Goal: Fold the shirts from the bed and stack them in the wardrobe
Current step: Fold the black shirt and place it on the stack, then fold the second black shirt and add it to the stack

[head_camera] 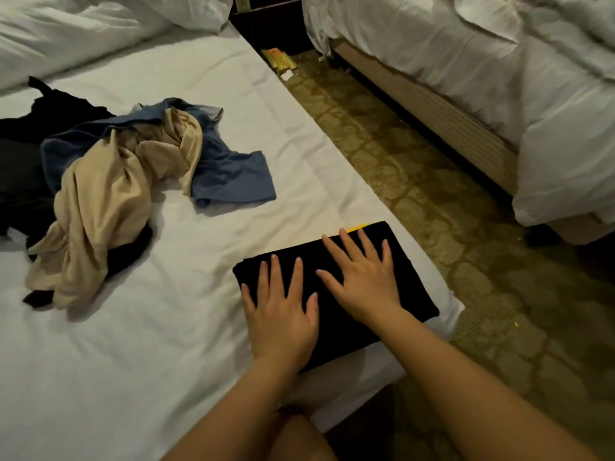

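On the bed, left hand and right hand, fingers spread, press folded shirt.

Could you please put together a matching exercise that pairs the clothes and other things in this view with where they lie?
Things:
1. folded black shirt
2. beige shirt
3. blue shirt
4. yellow packets

Places:
A. on the carpet by the dark nightstand
B. under the left hand and right hand, near the edge of the bed
C. crumpled, lying over the blue shirt
D. partly under the beige shirt, one end flat on the bed

Pairs: 1-B; 2-C; 3-D; 4-A
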The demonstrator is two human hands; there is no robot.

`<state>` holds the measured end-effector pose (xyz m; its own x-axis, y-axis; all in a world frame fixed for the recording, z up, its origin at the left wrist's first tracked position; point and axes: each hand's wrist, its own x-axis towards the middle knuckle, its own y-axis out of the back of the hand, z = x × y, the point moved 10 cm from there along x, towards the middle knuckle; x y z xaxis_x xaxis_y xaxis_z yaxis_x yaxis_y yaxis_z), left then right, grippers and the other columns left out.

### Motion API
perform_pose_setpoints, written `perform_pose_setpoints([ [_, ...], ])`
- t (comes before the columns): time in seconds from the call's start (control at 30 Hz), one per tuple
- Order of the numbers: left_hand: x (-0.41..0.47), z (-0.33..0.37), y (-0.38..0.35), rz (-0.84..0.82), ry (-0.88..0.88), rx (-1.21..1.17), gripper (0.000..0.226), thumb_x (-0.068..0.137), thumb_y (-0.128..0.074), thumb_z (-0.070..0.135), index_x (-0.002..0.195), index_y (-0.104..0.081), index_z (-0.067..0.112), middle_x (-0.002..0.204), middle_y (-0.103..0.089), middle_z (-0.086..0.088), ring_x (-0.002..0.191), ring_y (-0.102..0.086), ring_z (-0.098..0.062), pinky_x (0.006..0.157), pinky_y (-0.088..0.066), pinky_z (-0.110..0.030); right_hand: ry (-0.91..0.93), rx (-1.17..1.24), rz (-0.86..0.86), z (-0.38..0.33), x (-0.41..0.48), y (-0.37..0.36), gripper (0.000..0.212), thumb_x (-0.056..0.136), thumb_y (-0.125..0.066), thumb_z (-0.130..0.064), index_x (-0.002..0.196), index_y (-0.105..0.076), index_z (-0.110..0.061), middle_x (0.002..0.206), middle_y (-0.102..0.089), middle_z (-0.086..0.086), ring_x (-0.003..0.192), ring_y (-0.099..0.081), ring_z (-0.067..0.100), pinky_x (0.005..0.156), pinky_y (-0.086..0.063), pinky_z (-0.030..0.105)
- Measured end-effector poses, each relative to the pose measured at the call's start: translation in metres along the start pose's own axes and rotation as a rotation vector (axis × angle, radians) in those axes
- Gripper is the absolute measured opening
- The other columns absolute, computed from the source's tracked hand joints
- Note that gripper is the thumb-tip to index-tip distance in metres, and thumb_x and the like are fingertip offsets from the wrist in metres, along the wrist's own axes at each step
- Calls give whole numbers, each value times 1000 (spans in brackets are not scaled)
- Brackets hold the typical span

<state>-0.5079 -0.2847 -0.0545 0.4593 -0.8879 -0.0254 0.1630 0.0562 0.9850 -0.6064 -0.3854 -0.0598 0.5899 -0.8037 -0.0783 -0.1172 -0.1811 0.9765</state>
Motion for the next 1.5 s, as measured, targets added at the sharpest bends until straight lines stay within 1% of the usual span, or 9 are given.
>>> perform_pose_setpoints([
  [0.17, 4, -1, -16, -72, 20, -13, 60, 85, -29, 47, 137, -46, 24, 141, -47, -13, 131, -43, -31, 105, -27, -56, -21, -4, -17, -2, 2, -10, 74, 77, 0, -69, 147, -6, -45, 159, -7, -7, 146, 0, 22, 113, 8, 48],
  [0.3, -3, -5, 8, -110, 10, -48, 71, 83, -6, 56, 147, -22, 30, 155, -23, -5, 144, -18, -24, 113, -7, -51, -25, -7, -115, -4, 0, 5, 65, 88, -12, -68, 147, 0, -43, 159, -1, -9, 146, 6, 20, 114, 8, 50],
  [0.43, -24, -36, 48, 20, 26, 1, 59, 85, -31, 47, 133, -51, 21, 135, -54, -11, 123, -53, -30, 93, -38, -62, -33, 41, -36, -32, -18, 43, 58, 96, -29, -54, 149, -15, -35, 158, -8, -7, 146, -1, 17, 114, 5, 51],
  [0.63, -62, -93, 126, 175, 89, 7, 51, 82, -51, 40, 129, -56, 20, 128, -60, -11, 118, -56, -31, 89, -41, -63, 82, 65, 102, -138, -49, 87, 49, 98, -33, -43, 145, -29, -29, 157, -18, -5, 145, -9, 16, 115, 0, 50],
  [0.7, -83, -122, 152, 241, 135, -27, 51, 87, -57, 36, 135, -49, 22, 137, -52, -9, 129, -46, -29, 98, -33, -63, 124, 60, 126, -176, -59, 97, 47, 99, -34, -42, 144, -31, -29, 156, -21, -6, 145, -11, 16, 115, -1, 51],
  [0.83, -110, -173, 179, 228, 216, -31, 55, 98, -32, 42, 149, -15, 29, 157, -16, 0, 145, -8, -18, 112, -5, -54, 153, 30, 147, -226, -68, 111, 43, 99, -34, -42, 140, -37, -30, 151, -31, -6, 142, -21, 17, 115, -3, 49],
  [1.0, -138, -234, 204, 268, 289, 0, 53, 98, -30, 42, 148, -17, 29, 156, -18, 1, 145, -9, -18, 112, -7, -55, 237, 4, 142, -287, -77, 109, 41, 99, -32, -41, 138, -39, -30, 146, -38, -8, 138, -27, 18, 114, -5, 48],
  [1.37, -74, -344, 185, 145, 419, 48, 54, 98, -24, 48, 148, -16, 31, 156, -18, 1, 145, -8, -19, 112, -5, -54, 320, -64, 37, -372, 30, 52, 35, 98, -32, -38, 127, -48, -28, 135, -48, -7, 131, -33, 20, 111, -9, 50],
  [1.5, -28, -381, 173, 112, 441, 80, 56, 98, -23, 50, 149, -12, 32, 157, -14, 1, 146, -7, -20, 113, -5, -54, 406, -101, 11, -415, 85, 33, 42, 96, -34, -40, 135, -43, -26, 141, -43, -5, 135, -30, 21, 112, -9, 51],
])
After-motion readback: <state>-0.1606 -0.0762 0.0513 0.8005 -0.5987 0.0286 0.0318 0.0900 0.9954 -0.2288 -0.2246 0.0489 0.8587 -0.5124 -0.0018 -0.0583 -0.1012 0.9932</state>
